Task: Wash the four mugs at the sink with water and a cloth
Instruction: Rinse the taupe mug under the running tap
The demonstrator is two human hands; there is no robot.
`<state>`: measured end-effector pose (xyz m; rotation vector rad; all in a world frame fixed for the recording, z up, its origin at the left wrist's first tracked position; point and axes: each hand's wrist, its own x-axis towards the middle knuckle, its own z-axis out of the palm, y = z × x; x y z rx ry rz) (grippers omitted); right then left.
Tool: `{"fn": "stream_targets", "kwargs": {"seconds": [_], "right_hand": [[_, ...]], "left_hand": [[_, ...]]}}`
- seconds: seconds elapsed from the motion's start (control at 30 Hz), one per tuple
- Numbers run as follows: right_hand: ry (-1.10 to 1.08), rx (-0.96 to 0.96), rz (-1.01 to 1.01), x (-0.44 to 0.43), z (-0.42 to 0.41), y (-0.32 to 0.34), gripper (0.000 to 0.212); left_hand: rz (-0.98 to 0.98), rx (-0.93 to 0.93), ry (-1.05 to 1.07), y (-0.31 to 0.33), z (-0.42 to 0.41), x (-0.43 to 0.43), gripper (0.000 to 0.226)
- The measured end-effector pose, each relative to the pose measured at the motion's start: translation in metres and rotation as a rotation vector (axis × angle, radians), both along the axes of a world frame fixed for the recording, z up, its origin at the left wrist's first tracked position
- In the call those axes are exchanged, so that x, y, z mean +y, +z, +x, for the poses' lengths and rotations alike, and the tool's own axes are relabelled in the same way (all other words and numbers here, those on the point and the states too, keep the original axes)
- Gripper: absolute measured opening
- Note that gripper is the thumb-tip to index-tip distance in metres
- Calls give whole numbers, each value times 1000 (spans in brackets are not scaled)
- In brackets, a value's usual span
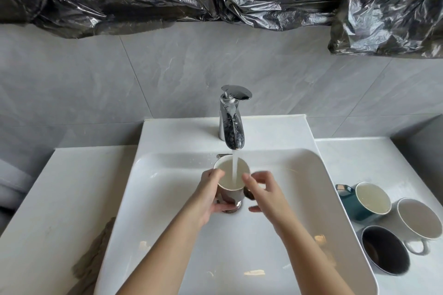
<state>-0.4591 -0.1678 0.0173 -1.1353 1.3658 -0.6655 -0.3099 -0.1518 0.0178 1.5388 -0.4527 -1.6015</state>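
step: rinsing one mug | mug (pixel 231 175) upright, mouth up, under the tap (pixel 232 127) stream, over the sink (pixel 299 175) | left hand (pixel 208 195) wraps its wall from the left | right hand (pixel 261 195) at the rim, fingers bent, I cannot tell if it grips | cloth (pixel 96 254) lies left of the sink, nearer the busy left hand

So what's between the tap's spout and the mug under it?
Only a stream of water, falling from the tap into the mug the left hand holds, in the head view.
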Motion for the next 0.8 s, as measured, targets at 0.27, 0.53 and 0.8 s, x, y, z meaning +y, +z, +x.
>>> {"fn": "stream_targets", "kwargs": {"seconds": [0.27,0.53,0.8], "right_hand": [[45,71,-19,9,-8,-1,35],[-88,-40,23,7,-5,-9,52],[77,68,-45,10,-7,-3,44]], "left_hand": [[-28,-19,102,-9,-13,11,28],[-128,51,-71,-1,1,10,35],[-115,-3,-51,-7,14,13,42]]}}
